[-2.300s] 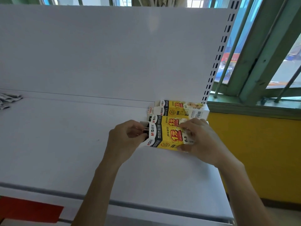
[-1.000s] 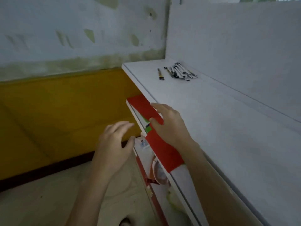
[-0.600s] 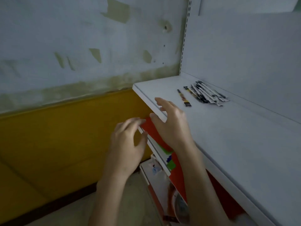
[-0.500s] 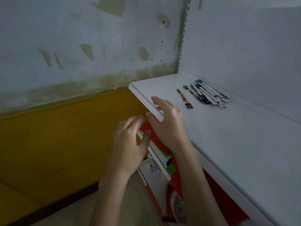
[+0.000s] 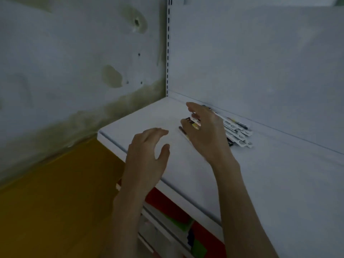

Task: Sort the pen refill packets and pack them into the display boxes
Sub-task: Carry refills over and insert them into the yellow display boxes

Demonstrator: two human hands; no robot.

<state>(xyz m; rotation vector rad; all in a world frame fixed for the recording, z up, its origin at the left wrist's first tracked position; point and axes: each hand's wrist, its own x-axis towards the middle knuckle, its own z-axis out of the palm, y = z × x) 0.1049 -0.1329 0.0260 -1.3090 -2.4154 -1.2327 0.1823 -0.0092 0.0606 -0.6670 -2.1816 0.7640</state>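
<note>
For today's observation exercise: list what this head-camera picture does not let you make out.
- Print on the refill packets: too small and blurred.
- Packets behind the right hand: hidden, so contact and count are unclear.
- Lower shelf contents: dark, covered by the left forearm.
- Display boxes: not in view.
- Left hand: open, holding nothing.

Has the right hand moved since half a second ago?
Yes. The right hand went from the shelf's front edge toward the back panel, over the refill packets.

A white shelf (image 5: 260, 183) ran out from a white back panel (image 5: 260, 62); a loose pile of refill packets (image 5: 237, 132) lay on it near the panel; one separate packet (image 5: 183, 131) lay just beside the pile.
</note>
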